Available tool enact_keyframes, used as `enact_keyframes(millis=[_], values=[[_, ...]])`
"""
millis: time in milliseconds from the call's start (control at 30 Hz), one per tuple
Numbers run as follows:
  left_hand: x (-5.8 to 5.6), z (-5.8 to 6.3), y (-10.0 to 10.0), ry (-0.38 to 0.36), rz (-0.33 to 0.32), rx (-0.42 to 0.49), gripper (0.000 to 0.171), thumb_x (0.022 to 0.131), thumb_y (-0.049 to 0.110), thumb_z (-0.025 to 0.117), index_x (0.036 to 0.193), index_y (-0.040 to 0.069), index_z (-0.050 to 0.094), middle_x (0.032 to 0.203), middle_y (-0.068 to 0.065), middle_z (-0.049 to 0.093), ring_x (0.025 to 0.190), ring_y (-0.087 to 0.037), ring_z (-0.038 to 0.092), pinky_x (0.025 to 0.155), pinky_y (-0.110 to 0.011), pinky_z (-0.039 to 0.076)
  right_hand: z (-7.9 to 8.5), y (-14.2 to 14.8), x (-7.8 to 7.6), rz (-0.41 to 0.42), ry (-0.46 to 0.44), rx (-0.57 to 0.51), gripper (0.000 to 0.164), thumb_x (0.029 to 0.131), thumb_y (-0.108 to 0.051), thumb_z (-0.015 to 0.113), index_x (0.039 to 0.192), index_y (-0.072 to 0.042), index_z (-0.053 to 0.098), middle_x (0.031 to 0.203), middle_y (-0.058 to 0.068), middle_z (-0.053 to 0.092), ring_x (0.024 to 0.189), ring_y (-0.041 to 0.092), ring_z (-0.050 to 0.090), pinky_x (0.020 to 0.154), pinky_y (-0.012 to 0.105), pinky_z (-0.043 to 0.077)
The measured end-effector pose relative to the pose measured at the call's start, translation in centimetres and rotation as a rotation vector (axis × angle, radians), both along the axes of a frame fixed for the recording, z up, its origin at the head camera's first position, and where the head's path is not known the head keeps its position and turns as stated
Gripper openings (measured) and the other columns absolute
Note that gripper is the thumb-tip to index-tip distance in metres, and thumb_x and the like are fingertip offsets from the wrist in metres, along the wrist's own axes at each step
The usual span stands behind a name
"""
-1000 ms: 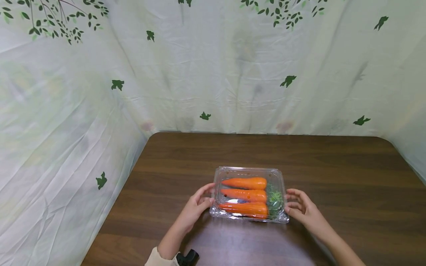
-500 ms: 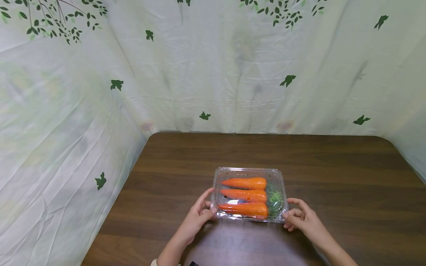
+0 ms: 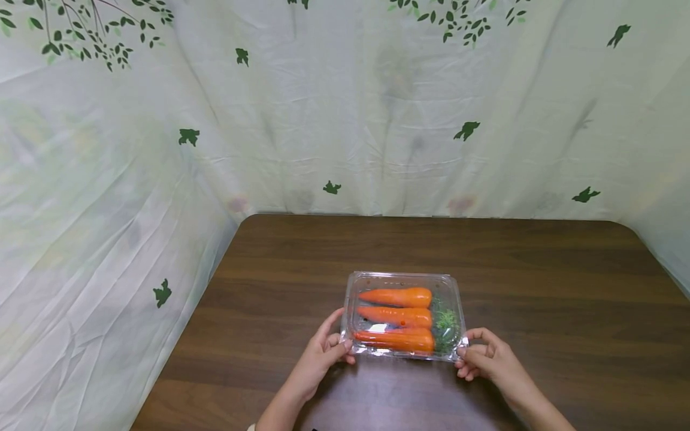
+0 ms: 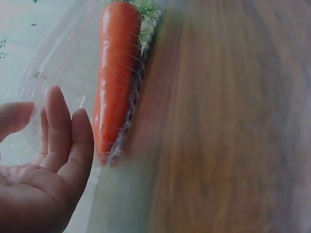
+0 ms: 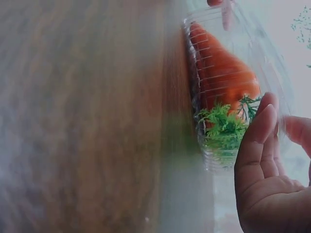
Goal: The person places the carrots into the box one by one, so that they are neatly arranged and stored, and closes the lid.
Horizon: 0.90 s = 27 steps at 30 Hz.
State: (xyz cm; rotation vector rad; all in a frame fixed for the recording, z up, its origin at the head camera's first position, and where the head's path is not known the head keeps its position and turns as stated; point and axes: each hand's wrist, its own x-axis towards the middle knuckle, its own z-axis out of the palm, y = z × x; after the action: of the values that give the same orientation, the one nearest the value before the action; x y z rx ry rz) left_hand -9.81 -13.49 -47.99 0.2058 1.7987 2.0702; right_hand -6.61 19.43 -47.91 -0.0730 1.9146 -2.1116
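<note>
A clear plastic clamshell box (image 3: 399, 278) sits in front of me in the head view. Inside lie several orange carrots (image 3: 396, 315), with feathery green leaves (image 3: 446, 320) at their right end. My left hand (image 3: 318, 356) grips the box's near left corner, its thumb on the rim and other fingers at the side and below. At the near right corner my right hand (image 3: 493, 362) pinches the rim between thumb and curled fingers. In the wrist views, a carrot (image 4: 116, 73) shows through the box's side near the left fingers, and the leaves (image 5: 223, 124) near the right fingers.
A dark brown wooden table (image 3: 539, 281) with rounded far corners bears the box. Behind it and on the left hangs a pale cloth (image 3: 350, 108) printed with green leaves and birds.
Both hands have slid toward me along the box's sides to its near corners. The right fingers have curled in more. The box stays almost in the same place.
</note>
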Motion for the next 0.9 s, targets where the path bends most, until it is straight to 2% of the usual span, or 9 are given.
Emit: enact_keyframes(millis=[367,500,633,900], values=[[0.06,0.51,0.43,-0.072,0.024,0.039,0.070,0.084,-0.001,0.054,0.141,0.016,0.017,0.079,-0.007,0.056,0.064,-0.013,0.056,0.068,-0.028,0.047,-0.27,-0.41,0.07,-0.038,0.056,-0.013,0.027,0.085,0.001,0.055,0.103,0.007,0.035,0.072,0.007,0.060,0.055,0.012,0.054,0.051,0.024,0.047],[0.11,0.68,0.59,-0.078,0.035,0.037,0.067,0.084,-0.002,0.052,0.140,0.007,0.016,0.077,-0.006,0.056,0.062,-0.011,0.056,0.066,-0.026,0.047,-0.37,-0.55,0.03,-0.060,0.055,-0.013,0.026,0.084,0.002,0.055,0.102,0.007,0.036,0.070,0.006,0.059,0.054,0.011,0.053,0.050,0.023,0.046],[0.15,0.72,0.65,-0.076,0.051,0.014,0.060,0.084,-0.002,0.051,0.137,0.000,0.022,0.073,-0.004,0.055,0.059,-0.010,0.055,0.063,-0.025,0.048,-0.43,-0.69,0.02,-0.083,0.045,-0.008,0.026,0.083,0.003,0.056,0.101,0.006,0.037,0.069,0.005,0.058,0.052,0.010,0.051,0.048,0.022,0.045],[0.27,0.67,0.66,-0.081,0.064,0.011,0.058,0.084,-0.002,0.050,0.136,0.002,0.026,0.071,-0.005,0.055,0.058,-0.011,0.055,0.063,-0.026,0.048,-0.34,-0.90,0.10,-0.096,0.053,0.001,0.025,0.083,0.004,0.055,0.099,0.006,0.037,0.066,0.004,0.056,0.051,0.009,0.050,0.048,0.021,0.044]])
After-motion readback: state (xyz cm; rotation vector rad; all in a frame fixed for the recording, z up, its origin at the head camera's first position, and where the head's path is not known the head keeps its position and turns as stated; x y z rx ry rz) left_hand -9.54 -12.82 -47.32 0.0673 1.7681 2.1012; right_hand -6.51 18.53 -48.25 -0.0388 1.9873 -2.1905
